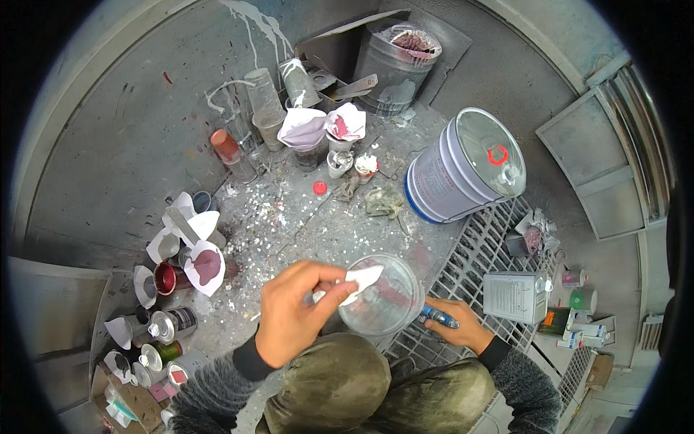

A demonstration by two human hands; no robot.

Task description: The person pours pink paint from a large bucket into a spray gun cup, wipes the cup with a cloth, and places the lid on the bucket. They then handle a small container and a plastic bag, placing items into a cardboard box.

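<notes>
Pinched between the thumb and fingers of my left hand [300, 307] is a white piece of paper or wipe [367, 276], held over a clear round cup [387, 311] with pinkish smears. My right hand [463, 329] is closed on a blue-and-black tool [437, 315] at the cup's right side; whether it joins the cup is unclear. Both hands are above my knees in stained trousers.
A large pale bucket [444, 163] stands right of centre beside metal grating [470, 260] and a square can [513, 296]. Paint cups with paper filters [206, 264] and cans [173, 325] line the left. More cups [311, 134] and a drum [390, 72] stand at the back.
</notes>
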